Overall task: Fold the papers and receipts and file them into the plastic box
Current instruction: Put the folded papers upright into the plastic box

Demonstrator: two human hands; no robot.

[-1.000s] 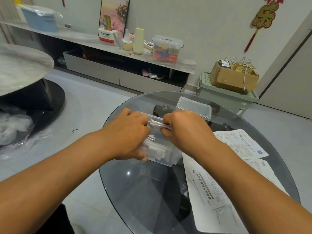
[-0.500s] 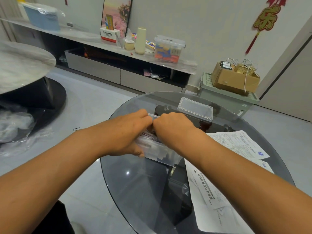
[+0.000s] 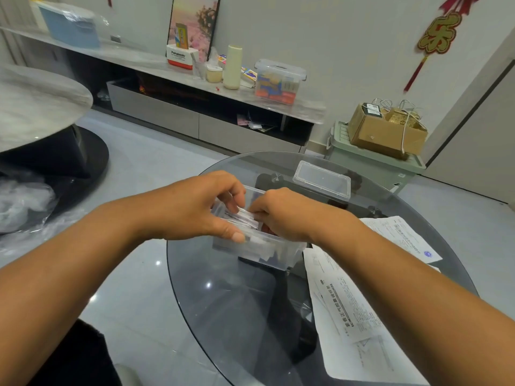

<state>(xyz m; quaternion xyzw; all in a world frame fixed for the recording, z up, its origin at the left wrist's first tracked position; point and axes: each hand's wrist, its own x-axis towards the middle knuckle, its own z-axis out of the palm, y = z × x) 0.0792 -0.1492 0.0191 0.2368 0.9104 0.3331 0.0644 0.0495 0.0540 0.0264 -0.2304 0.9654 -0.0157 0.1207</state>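
A clear plastic box [image 3: 276, 254] stands on the round glass table [image 3: 228, 302], with folded white papers [image 3: 245, 218] packed upright inside it. My left hand [image 3: 195, 207] grips the box's left end, thumb on the near wall and fingers curled over the rim. My right hand [image 3: 281, 215] reaches into the box from the right, and its curled fingers pinch the folded papers. The fingertips are hidden inside the box. Unfolded printed sheets [image 3: 348, 310] lie flat on the table to the right, under my right forearm.
The box's clear lid [image 3: 322, 179] lies just behind the box. Another printed sheet [image 3: 401, 235] sits at the table's right edge. A green bin with a cardboard box [image 3: 387, 132] stands beyond the table, and a long low shelf [image 3: 195, 76] runs along the wall.
Both hands have sunk lower onto the box. The folded paper held between them above the rim is now down among the papers inside, and my left fingers have spread over the rim.
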